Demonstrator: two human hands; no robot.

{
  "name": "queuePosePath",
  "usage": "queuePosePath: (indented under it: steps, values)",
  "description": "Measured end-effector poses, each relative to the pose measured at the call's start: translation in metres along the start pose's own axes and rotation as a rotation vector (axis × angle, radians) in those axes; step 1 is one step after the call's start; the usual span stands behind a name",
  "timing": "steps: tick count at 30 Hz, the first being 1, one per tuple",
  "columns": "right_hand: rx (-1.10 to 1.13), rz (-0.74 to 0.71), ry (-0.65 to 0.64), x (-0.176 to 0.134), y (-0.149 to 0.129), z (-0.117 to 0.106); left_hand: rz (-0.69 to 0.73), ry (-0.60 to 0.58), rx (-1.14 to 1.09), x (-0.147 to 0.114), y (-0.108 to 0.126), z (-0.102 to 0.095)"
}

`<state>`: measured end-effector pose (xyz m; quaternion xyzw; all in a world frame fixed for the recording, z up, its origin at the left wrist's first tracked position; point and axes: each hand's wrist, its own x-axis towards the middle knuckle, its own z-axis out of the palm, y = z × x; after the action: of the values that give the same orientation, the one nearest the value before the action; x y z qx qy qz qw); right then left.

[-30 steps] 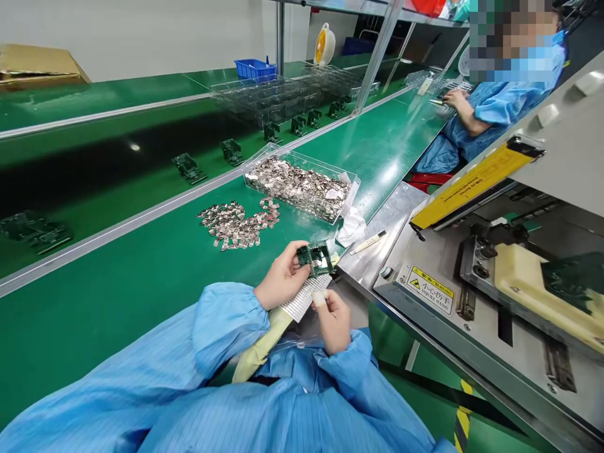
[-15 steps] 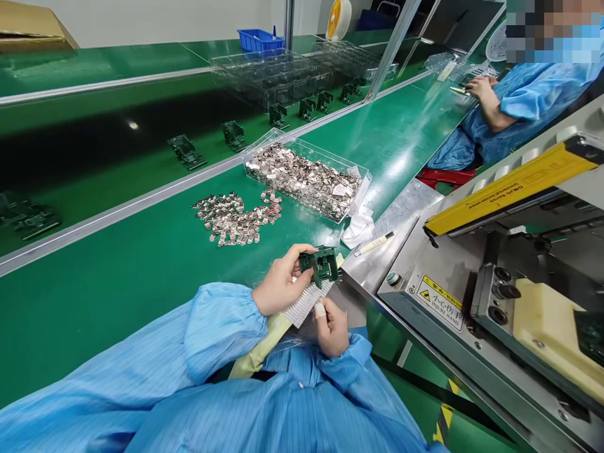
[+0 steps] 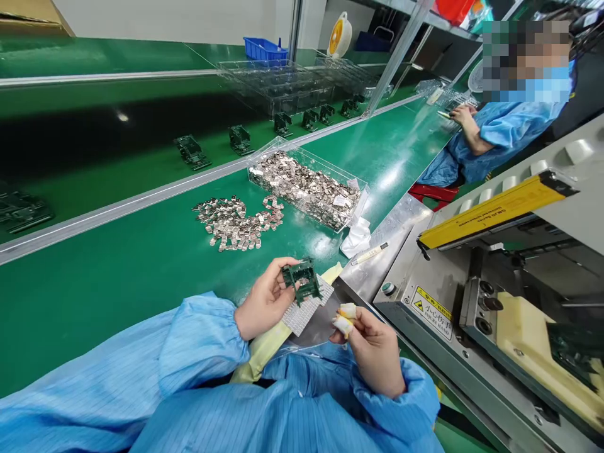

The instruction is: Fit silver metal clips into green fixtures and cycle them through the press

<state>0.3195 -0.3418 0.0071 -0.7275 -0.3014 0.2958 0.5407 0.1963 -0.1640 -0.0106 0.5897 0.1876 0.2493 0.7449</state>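
A dark green plastic frame part (image 3: pixel 304 280) is held in my left hand (image 3: pixel 267 299), tilted, its open side showing small shiny metal inside. Beneath it lies a grey sheet with a fine grid pattern (image 3: pixel 302 318), partly covered by my left hand, with a pale yellow strip (image 3: pixel 264 349) beside it. My right hand (image 3: pixel 372 346) is to the right of the sheet, apart from the green part. White-and-yellow wraps cover its thumb and forefinger tips, which are brought close together. Whatever may be between them is too small to make out.
Small metal pieces (image 3: pixel 236 223) lie heaped on the green table, beside a clear box (image 3: pixel 306 182) full of them. More green parts (image 3: pixel 191 152) line the far belt. A white cloth (image 3: pixel 356 238), a pen-like tool (image 3: pixel 369 253) and a machine (image 3: pixel 438 308) are right; a co-worker (image 3: pixel 504 132) sits beyond.
My left hand has moved slightly left and down with the green frame part, which has turned. My right hand has come out from below the sheet, rightwards, with thumb and forefinger now visible.
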Motion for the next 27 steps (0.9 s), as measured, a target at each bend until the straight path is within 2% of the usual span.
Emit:
queuePosePath:
  steps: [5, 8, 10, 14, 20, 24, 27]
  values:
    - [-0.015, -0.125, 0.0, 0.012, -0.019, 0.011, 0.031, 0.002, 0.005, -0.003, -0.004, 0.001]
    - [0.049, -0.16, 0.108, 0.023, -0.021, 0.021, 0.066, -0.013, -0.005, -0.002, -0.006, 0.001]
    - [0.068, -0.234, 0.189, 0.029, -0.021, 0.03, 0.091, -0.034, -0.001, -0.002, -0.007, 0.001]
    - [-0.001, -0.376, 0.288, 0.036, -0.019, 0.049, 0.102, -0.046, 0.025, -0.002, -0.006, 0.001]
    - [-0.181, -0.452, 0.291, 0.037, -0.012, 0.07, 0.134, -0.036, 0.074, -0.004, -0.001, 0.002]
    - [-0.227, -0.5, 0.302, 0.039, -0.014, 0.07, 0.159, -0.019, 0.221, -0.005, 0.002, 0.002]
    - [-0.207, -0.47, 0.286, 0.041, -0.018, 0.067, 0.204, 0.002, 0.364, -0.007, 0.003, 0.001]
